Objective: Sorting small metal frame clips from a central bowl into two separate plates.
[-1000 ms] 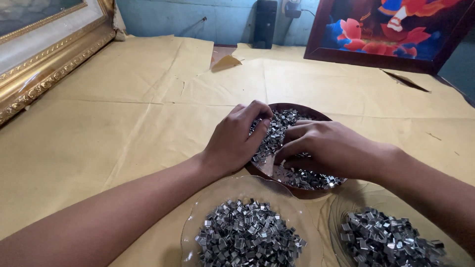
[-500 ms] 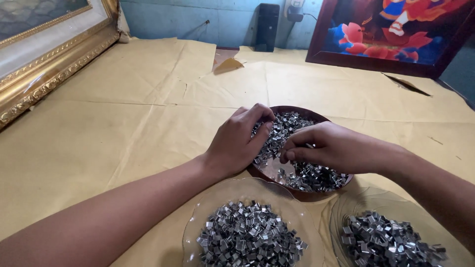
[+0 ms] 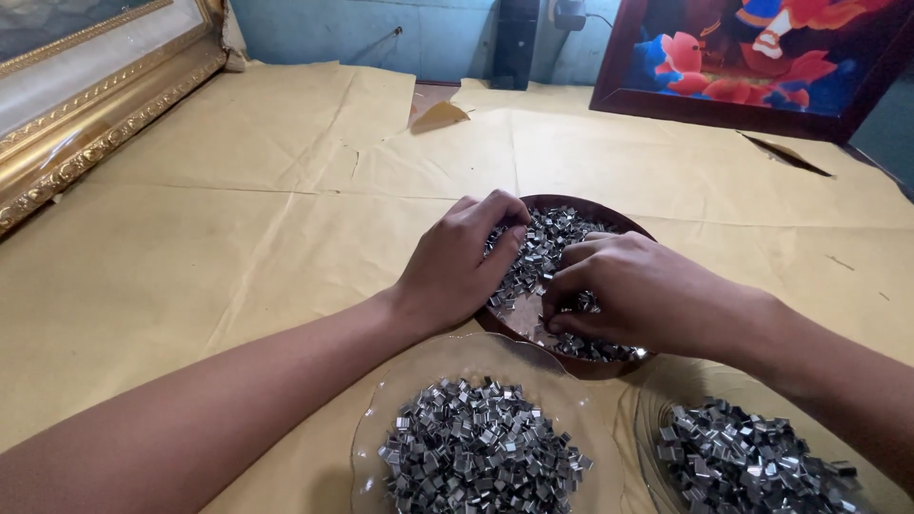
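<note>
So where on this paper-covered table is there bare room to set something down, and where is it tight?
Free: the wide brown paper between the gilt frame and the left hand, and the strip between the brown bowl and the colourful painting. Crowded: near edge, where both hands, right hand included, the bowl and two glass dishes of metal clips sit close together.

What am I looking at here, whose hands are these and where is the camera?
The camera sits on a person's head and looks down, so both bare hands are that person's own. The left hand and the right hand rest in a round dark brown bowl of small shiny metal clips, fingertips picking among them. What each grip holds is hidden. Nearer are two clear glass dishes heaped with the same clips. Everything lies on creased yellow-brown paper, with a gold picture frame at left and a colourful framed painting behind.
</note>
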